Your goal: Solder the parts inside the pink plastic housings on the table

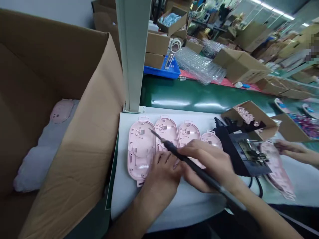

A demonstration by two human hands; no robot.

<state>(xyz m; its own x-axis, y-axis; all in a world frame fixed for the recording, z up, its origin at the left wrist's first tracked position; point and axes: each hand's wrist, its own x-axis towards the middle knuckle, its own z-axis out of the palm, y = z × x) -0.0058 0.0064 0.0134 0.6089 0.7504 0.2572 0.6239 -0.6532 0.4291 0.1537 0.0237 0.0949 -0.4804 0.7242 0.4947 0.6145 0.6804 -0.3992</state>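
Several pink plastic shells lie in a row on a white-covered table; the leftmost shell (141,146) shows its inner side with small metal parts. My right hand (206,162) is closed around a black soldering iron (194,166), whose thin tip is over the upper right edge of the leftmost shell, near the second shell (166,132). Bent fingers of my left hand (163,176) rest on the lower parts of these two shells. What those fingers hold, if anything, is hidden. A third shell (189,131) and a fourth shell (211,139) lie partly behind my right hand.
A large cardboard box (82,142) with wrapped pink parts stands left. A metal post (134,56) rises behind the table. On the right are a black fixture (249,152), an open box of small pink parts (264,124) and another person's hand (291,147) at pink pieces.
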